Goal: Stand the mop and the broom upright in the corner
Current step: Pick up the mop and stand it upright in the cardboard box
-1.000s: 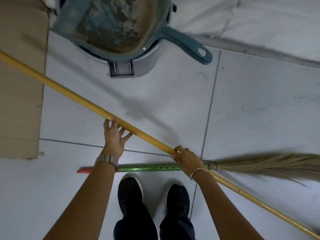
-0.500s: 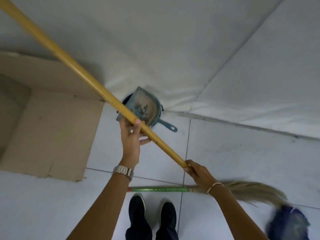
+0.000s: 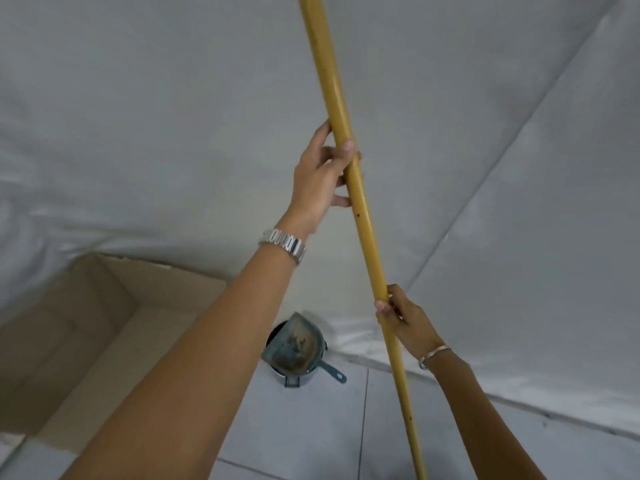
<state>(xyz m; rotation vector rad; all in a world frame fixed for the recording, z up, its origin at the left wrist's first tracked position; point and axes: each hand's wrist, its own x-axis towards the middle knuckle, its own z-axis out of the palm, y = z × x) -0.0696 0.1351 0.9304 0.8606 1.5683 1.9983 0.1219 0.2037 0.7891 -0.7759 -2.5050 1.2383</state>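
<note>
A long yellow wooden mop handle (image 3: 367,237) runs nearly upright through the middle of the view, leaning slightly, from the top edge down to the bottom edge. My left hand (image 3: 320,174) grips it high up, fingers wrapped around the pole. My right hand (image 3: 401,315) holds it lower down. The mop head and the broom are out of view. Behind the pole, two white sheet-covered walls meet in a corner (image 3: 485,174).
A teal dustpan (image 3: 298,348) rests on a small grey bin (image 3: 294,377) on the tiled floor at the foot of the wall. An open cardboard box (image 3: 104,334) lies at the left. Grey floor tiles (image 3: 311,427) stretch between them.
The pole has swung from a steep slant to nearly upright. My left hand rose with it. The view tilted up, so the broom and my feet dropped out of sight.
</note>
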